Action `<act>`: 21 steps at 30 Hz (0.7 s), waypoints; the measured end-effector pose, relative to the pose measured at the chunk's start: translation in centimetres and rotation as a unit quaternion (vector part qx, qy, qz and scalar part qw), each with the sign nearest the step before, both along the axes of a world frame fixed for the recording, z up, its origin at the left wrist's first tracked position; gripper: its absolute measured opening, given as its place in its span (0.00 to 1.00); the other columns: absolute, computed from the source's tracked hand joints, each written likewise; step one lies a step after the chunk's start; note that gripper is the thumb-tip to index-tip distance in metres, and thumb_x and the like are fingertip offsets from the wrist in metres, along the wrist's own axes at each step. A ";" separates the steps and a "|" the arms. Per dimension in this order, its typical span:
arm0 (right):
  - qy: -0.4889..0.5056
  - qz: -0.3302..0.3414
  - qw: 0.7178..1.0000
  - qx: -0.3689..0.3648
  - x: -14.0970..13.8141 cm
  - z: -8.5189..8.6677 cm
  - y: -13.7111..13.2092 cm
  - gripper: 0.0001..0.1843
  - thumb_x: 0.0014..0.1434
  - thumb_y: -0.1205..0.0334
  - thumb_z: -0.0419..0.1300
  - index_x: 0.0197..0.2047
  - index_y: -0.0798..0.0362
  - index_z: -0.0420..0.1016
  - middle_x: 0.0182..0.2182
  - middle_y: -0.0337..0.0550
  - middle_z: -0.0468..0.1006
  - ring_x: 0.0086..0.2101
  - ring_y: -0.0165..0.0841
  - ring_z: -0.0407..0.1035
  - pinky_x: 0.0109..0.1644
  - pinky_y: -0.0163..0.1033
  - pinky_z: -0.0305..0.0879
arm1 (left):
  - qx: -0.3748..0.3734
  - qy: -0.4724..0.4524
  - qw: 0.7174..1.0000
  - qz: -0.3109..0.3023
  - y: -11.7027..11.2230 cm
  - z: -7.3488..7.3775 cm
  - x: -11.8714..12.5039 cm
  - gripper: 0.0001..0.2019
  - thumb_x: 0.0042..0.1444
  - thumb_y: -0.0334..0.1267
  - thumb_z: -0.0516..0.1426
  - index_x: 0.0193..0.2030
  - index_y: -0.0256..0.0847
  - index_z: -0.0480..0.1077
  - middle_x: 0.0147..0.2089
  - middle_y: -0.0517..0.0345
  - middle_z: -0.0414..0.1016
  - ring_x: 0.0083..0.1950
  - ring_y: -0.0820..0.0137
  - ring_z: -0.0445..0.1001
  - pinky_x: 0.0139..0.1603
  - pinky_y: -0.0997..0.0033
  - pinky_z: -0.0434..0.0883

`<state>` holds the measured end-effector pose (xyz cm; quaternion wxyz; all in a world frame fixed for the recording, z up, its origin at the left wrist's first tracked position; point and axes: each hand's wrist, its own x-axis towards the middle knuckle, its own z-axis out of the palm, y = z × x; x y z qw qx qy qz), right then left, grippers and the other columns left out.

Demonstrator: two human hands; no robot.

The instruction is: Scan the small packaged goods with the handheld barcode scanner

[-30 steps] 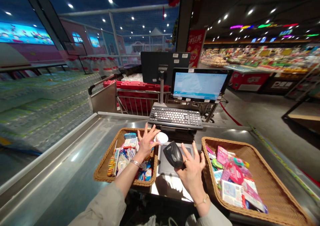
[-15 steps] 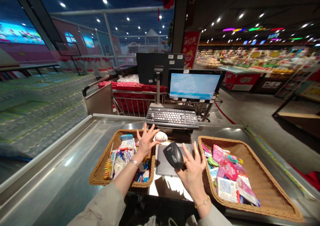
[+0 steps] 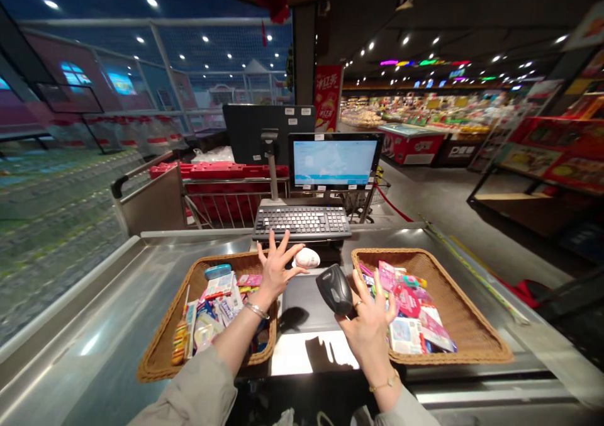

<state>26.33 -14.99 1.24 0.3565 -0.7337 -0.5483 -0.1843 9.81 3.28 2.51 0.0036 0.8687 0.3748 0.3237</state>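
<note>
My left hand (image 3: 276,267) pinches a small white egg-shaped item (image 3: 306,258) between thumb and forefinger, the other fingers spread, just below the keyboard (image 3: 302,222). My right hand (image 3: 370,316) grips a black handheld barcode scanner (image 3: 334,288), whose head points toward the white item. Under both hands lies a dark counter pad (image 3: 302,303). A wicker basket (image 3: 160,350) of small packaged goods stands at my left, and a second wicker basket (image 3: 465,319) with pink and colourful packets at my right.
A monitor (image 3: 334,161) and a back-facing display (image 3: 267,124) stand behind the keyboard on the steel checkout counter (image 3: 94,325). Red shopping carts (image 3: 221,190) are parked beyond it. Store aisles and shelves lie to the right.
The view has swung to the right, so everything sits further left in the picture. Both hands keep their hold; the scanner and the white item stay close together.
</note>
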 end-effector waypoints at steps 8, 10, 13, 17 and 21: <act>0.007 -0.061 0.998 0.019 1.3 0.0 -1.4 0.19 0.53 0.62 0.58 0.50 0.46 0.75 0.58 0.44 0.71 0.66 0.50 0.46 0.65 0.66 0.37 | 0.017 -0.005 0.999 -0.046 -0.3 0.0 3.2 0.28 0.51 0.51 0.63 0.60 0.55 0.68 0.73 0.53 0.52 0.75 0.47 0.31 0.66 0.29 0.30; 0.015 -0.072 0.997 0.016 1.5 0.1 -1.8 0.18 0.54 0.63 0.58 0.49 0.46 0.75 0.58 0.43 0.71 0.66 0.50 0.45 0.66 0.66 0.37 | 0.017 -0.006 0.998 -0.056 -0.4 0.1 3.9 0.28 0.51 0.51 0.63 0.60 0.55 0.68 0.72 0.52 0.52 0.75 0.47 0.31 0.66 0.29 0.31; 0.013 -0.082 0.996 0.012 2.1 0.1 -2.4 0.14 0.54 0.61 0.60 0.46 0.48 0.77 0.58 0.43 0.71 0.66 0.51 0.45 0.66 0.65 0.38 | 0.014 -0.010 0.997 -0.071 -0.7 0.2 4.9 0.28 0.51 0.52 0.63 0.60 0.55 0.68 0.72 0.52 0.52 0.75 0.48 0.32 0.66 0.28 0.31; 0.011 -0.109 0.994 0.014 2.9 0.1 -3.2 0.13 0.55 0.59 0.61 0.44 0.49 0.77 0.57 0.46 0.72 0.66 0.52 0.46 0.65 0.65 0.40 | 0.010 -0.010 0.996 -0.092 -0.9 0.0 6.3 0.29 0.51 0.53 0.63 0.60 0.55 0.68 0.72 0.52 0.52 0.75 0.47 0.33 0.66 0.29 0.30; 0.009 -0.142 0.990 0.020 3.7 0.1 -4.2 0.15 0.57 0.56 0.59 0.47 0.48 0.76 0.57 0.46 0.72 0.66 0.51 0.47 0.64 0.64 0.42 | 0.006 -0.006 0.994 -0.111 -1.2 -0.3 7.8 0.29 0.51 0.52 0.63 0.60 0.54 0.68 0.72 0.51 0.52 0.75 0.46 0.34 0.66 0.28 0.31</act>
